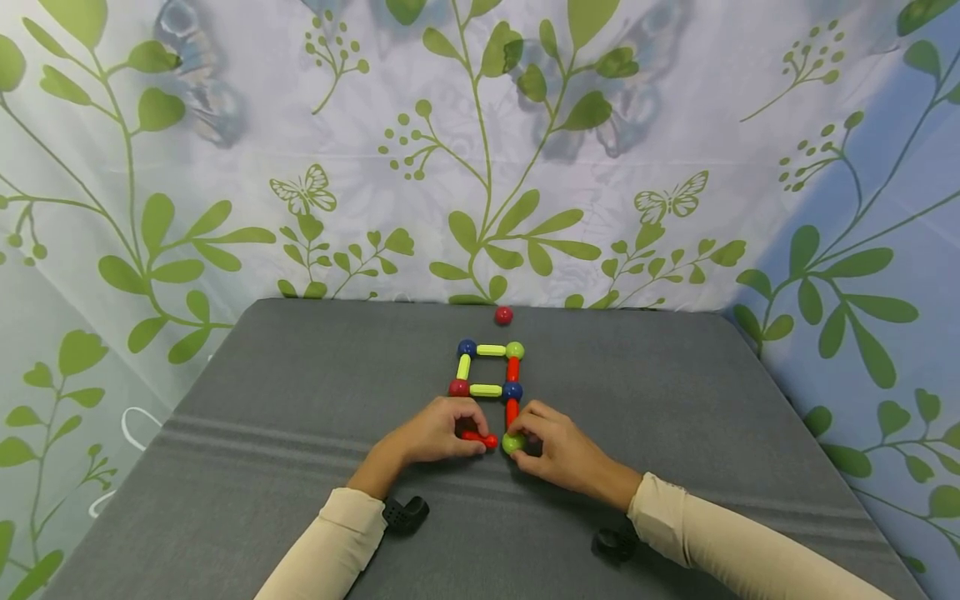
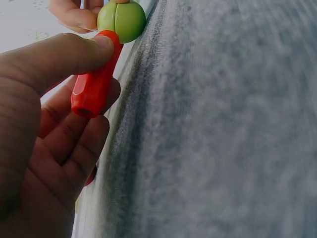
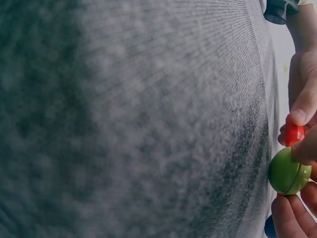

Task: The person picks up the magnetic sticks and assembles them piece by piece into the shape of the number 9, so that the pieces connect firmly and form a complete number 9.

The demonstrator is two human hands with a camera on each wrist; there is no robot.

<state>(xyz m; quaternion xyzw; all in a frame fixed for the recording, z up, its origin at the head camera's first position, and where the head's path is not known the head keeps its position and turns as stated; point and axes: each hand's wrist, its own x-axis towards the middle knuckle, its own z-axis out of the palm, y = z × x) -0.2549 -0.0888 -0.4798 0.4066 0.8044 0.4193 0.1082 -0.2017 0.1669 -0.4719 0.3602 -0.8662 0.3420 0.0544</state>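
Observation:
My left hand (image 1: 438, 429) pinches a short red rod (image 2: 94, 89) between thumb and fingers, its far end right by a green ball (image 1: 513, 443). My right hand (image 1: 562, 450) grips that green ball with thumb and fingertips. From this ball another red rod (image 1: 512, 412) runs back to a blue ball (image 1: 512, 392). That blue ball is one corner of a flat square of rods and balls. A red ball (image 1: 459, 387), a second blue ball (image 1: 467, 348) and a second green ball (image 1: 515, 351) form the other corners. Three of its sides are yellow-green rods (image 1: 486, 390); the right one is red.
A loose red ball (image 1: 504, 315) lies near the back edge of the grey cloth-covered table (image 1: 337, 358). Behind it hangs a curtain (image 1: 420, 208) printed with leaves and butterflies. Black wrist mounts (image 1: 406, 516) sit under both forearms.

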